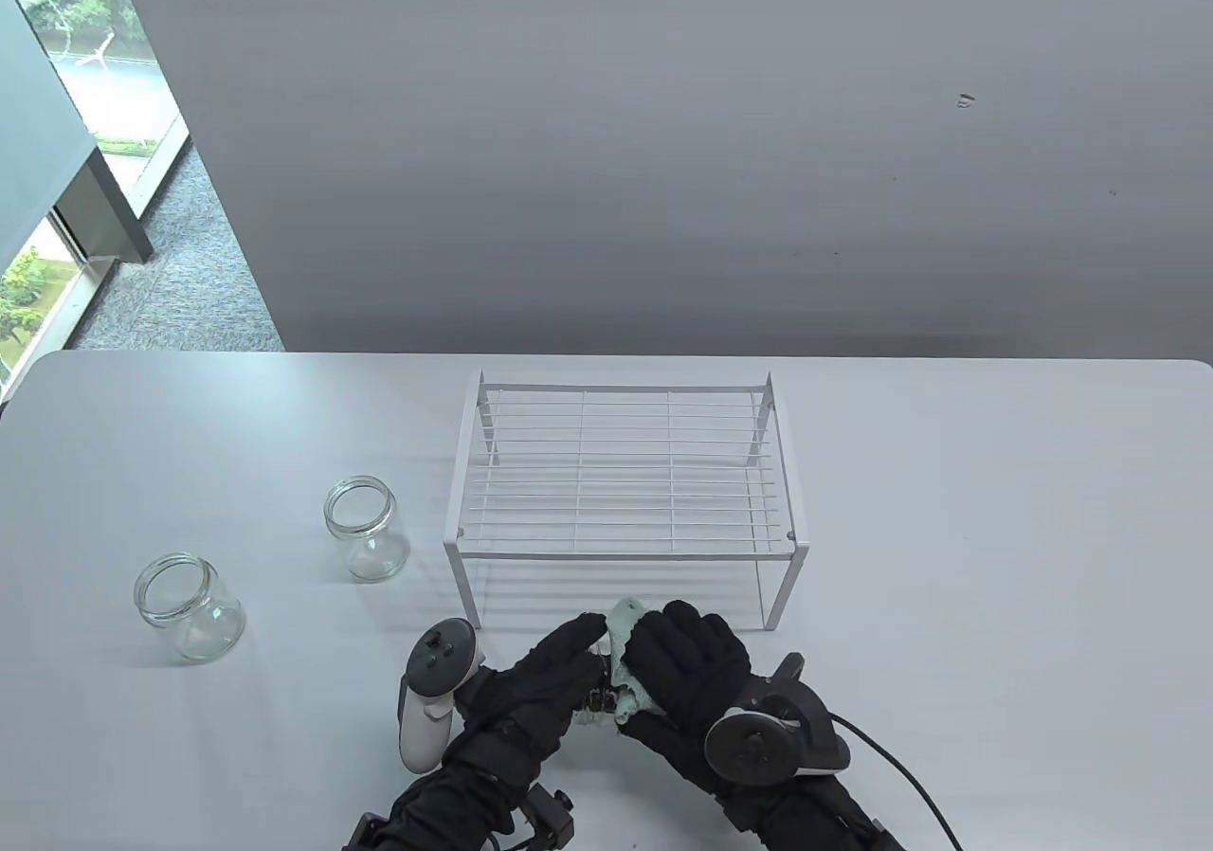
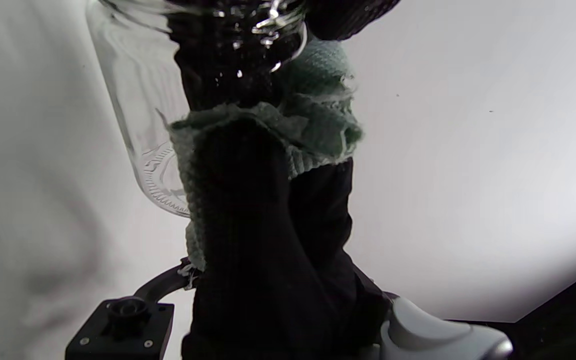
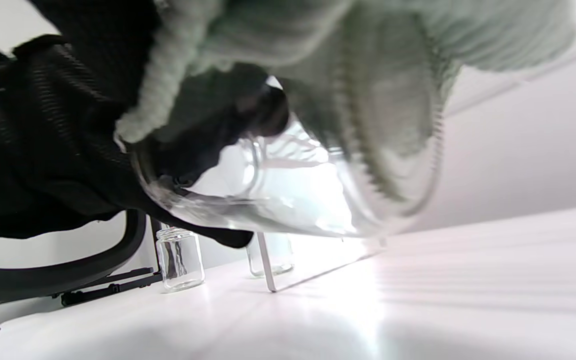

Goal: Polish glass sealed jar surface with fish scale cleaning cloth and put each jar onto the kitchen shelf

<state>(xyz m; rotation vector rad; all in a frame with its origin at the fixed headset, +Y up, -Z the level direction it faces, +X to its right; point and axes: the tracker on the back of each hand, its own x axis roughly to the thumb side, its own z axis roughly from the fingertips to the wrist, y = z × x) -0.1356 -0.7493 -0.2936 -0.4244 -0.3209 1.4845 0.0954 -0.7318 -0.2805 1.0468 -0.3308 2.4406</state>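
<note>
Just in front of the white wire shelf (image 1: 625, 472), both black-gloved hands meet around one glass jar. My left hand (image 1: 559, 671) grips the jar, which is almost hidden in the table view; only its metal clasp (image 1: 599, 699) shows there. The left wrist view shows the clear jar (image 2: 138, 125) held off the table. My right hand (image 1: 682, 671) holds the pale green cloth (image 1: 625, 628) wrapped against the glass. The right wrist view shows the cloth (image 3: 368, 40) draped over the jar (image 3: 293, 200). Two more open jars stand at the left, one nearer the shelf (image 1: 365, 529) and one further out (image 1: 190, 607).
The shelf's top grid holds nothing. Its front legs (image 1: 469, 595) stand close behind my hands. A cable (image 1: 900, 775) trails from the right tracker over the table's front right. The white table (image 1: 995, 529) ends at a grey wall behind.
</note>
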